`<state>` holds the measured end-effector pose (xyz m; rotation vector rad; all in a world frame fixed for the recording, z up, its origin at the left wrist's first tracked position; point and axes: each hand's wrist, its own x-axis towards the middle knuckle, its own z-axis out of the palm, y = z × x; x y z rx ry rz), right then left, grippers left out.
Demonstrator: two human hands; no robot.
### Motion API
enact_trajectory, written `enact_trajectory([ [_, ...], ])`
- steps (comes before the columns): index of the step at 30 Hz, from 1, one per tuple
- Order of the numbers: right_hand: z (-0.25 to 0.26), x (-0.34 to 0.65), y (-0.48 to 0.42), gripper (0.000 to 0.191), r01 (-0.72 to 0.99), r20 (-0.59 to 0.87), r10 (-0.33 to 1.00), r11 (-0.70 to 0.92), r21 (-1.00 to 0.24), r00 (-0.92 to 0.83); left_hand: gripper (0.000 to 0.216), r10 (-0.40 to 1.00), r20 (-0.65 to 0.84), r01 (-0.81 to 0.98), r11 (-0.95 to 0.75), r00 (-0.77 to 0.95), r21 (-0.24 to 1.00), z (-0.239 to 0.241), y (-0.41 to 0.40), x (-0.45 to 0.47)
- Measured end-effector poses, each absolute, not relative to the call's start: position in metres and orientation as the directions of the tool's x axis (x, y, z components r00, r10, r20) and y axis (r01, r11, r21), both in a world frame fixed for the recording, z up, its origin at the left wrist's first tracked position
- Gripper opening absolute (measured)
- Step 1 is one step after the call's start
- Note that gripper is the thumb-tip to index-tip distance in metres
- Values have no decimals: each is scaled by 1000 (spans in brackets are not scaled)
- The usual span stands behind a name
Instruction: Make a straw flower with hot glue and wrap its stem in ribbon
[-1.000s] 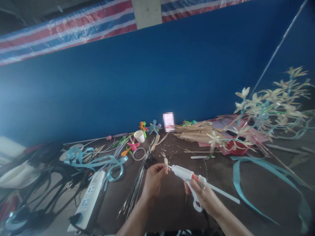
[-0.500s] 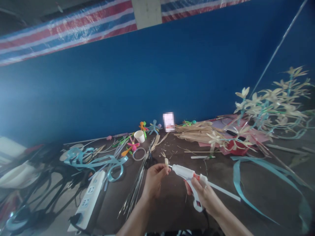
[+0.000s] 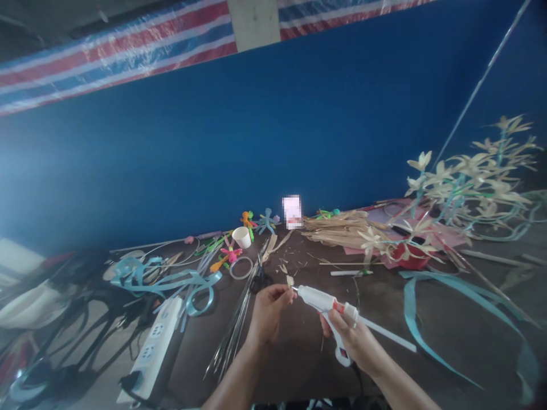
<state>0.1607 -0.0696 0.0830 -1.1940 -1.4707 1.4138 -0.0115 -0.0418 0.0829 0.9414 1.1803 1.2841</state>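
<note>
My right hand (image 3: 347,331) is wrapped round the handle of a white hot glue gun (image 3: 318,297). A white glue stick (image 3: 387,333) juts from the gun's back end. My left hand (image 3: 270,307) pinches a small pale petal (image 3: 290,281) between thumb and fingertips. The gun's nozzle is right at the petal's base, close to my left fingertips; whether it touches I cannot tell. Just beyond my left hand lie black-handled scissors (image 3: 260,279) and a bundle of thin metal wires (image 3: 234,333).
Left are a white power strip (image 3: 156,341), blue ribbon (image 3: 166,277), a tape ring (image 3: 241,267) and a paper cup (image 3: 241,237). Dried husk strips (image 3: 337,229) lie at the back. Pale husk flowers (image 3: 474,171) stand at right, near another ribbon (image 3: 411,310). A blue wall (image 3: 256,131) closes the back.
The glue gun has shifted very slightly left, and the petal's angle differs a little. Both hands keep their hold.
</note>
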Motion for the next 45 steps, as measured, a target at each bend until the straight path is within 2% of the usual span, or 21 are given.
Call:
enact_trajectory([
  [9, 88, 165, -68, 49, 111, -89, 942, -56, -992, -324, 16, 986, -128, -191, 106, -104, 976, 87, -42, -10],
  [15, 88, 162, -70, 49, 96, -91, 962, -68, -993, -258, 14, 986, -136, -192, 115, -99, 975, 85, -42, -12],
  [45, 79, 163, -72, 48, 179, -142, 969, -106, -978, -204, 15, 991, -105, -63, 100, -78, 993, 80, -42, -16],
])
